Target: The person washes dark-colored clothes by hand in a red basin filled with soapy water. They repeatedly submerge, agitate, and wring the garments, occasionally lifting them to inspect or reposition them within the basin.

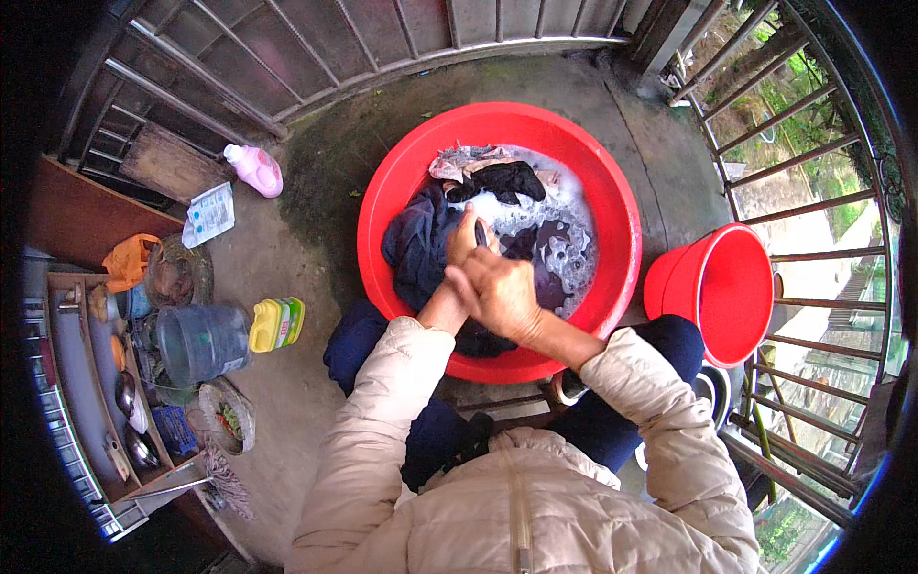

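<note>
A large red plastic basin point(622, 251) stands on the floor before me, with suds and wet clothes inside. My left hand point(462, 240) is over its middle, thumb side up, and my right hand point(502, 287) crosses it, the thumb against the left wrist. A small dark strip point(480, 232) shows between the hands; I cannot tell which hand has hold of it. Dark blue cloth point(419, 237) lies just left of the hands. Black cloth point(508, 181) and a pale patterned garment point(459, 161) lie beyond them, and purple-dark cloth point(554, 251) soaks in foam at the right.
A red bucket point(674, 287) stands right of the basin, near metal railings point(810, 252). On the left are a pink bottle point(257, 171), a paper-like packet point(209, 214), a yellow jug point(276, 324), a clear bucket point(203, 344) and a mop head point(228, 479).
</note>
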Demonstrator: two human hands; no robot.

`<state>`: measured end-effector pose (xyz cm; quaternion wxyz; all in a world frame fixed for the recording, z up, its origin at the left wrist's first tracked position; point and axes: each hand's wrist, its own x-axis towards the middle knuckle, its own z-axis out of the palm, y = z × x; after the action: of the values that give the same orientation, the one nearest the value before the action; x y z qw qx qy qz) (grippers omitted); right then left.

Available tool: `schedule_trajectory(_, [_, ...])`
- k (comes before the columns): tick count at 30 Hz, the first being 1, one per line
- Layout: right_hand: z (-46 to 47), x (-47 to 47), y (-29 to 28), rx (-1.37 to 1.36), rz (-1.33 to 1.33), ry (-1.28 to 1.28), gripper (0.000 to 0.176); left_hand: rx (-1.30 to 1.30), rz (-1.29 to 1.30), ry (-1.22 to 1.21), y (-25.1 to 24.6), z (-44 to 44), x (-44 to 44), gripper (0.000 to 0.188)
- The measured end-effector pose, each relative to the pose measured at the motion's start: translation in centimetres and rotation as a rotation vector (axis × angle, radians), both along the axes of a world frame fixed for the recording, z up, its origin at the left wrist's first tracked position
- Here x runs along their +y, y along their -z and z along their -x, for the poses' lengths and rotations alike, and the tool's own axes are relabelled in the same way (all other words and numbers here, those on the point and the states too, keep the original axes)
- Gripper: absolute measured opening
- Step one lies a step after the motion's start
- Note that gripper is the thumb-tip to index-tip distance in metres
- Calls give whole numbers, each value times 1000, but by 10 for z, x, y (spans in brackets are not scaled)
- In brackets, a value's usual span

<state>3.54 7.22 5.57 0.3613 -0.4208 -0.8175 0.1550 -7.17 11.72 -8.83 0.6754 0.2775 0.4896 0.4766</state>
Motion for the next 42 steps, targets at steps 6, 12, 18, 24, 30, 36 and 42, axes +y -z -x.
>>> schedule_trajectory(6, [-38, 49, 17, -47, 128, 312, 39, 90, 296, -219, -80, -60, -19, 48])
schedule_trajectory(12, [-5, -2, -15, 33, 40, -8, 29, 304, 55, 85, -26, -9, 2, 36])
schedule_trajectory(18, [-49, 56, 14, -72, 193, 332, 37, -218, 361, -142, -58, -53, -19, 29])
schedule_trajectory(24, [-89, 80, 6, 122, 1158, 1, 60, -370, 229, -166, -99, -11, 3, 32])
schedule_trajectory(30, [-113, 79, 22, 538, 1162, -89, 23, -323, 129, -133, -91, 5, 8, 32])
schedule_trajectory(36, [-125, 92, 10, 225, 778, 88, 19, -344, 121, -63, -96, -1, 3, 20])
schedule_trajectory(42, [-186, 87, -3, -85, 821, -393, 19, -372, 263, 27, -96, -10, -19, 18])
